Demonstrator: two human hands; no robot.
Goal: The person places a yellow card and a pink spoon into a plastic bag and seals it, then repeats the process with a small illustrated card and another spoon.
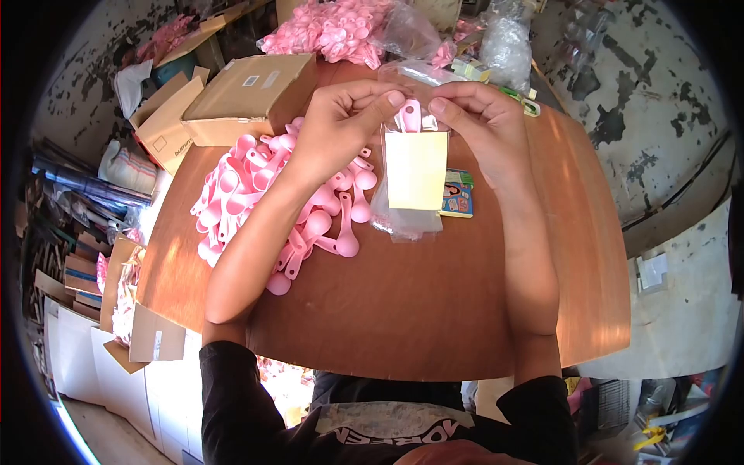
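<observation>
Both hands are raised over the wooden table, at the top of a clear plastic bag [391, 226]. My left hand [341, 124] pinches the bag's upper left edge between thumb and fingers. My right hand [484, 128] pinches its upper right edge. Inside or behind the plastic, a pale yellow card [417, 170] hangs upright, and the handle of a pink spoon [411, 116] shows above it. Loose pink scoop spoons [314, 225] lie in a heap beside and below my left forearm. A small blue and green pack [459, 194] rests just right of the card.
A closed cardboard box [248, 89] stands at the table's back left. Behind are a pile of bagged pink items [333, 31] and clear plastic bags [508, 39]. A green cutter [529, 106] lies at the back right of the table [403, 310]. An open box [151, 333] is left of the table.
</observation>
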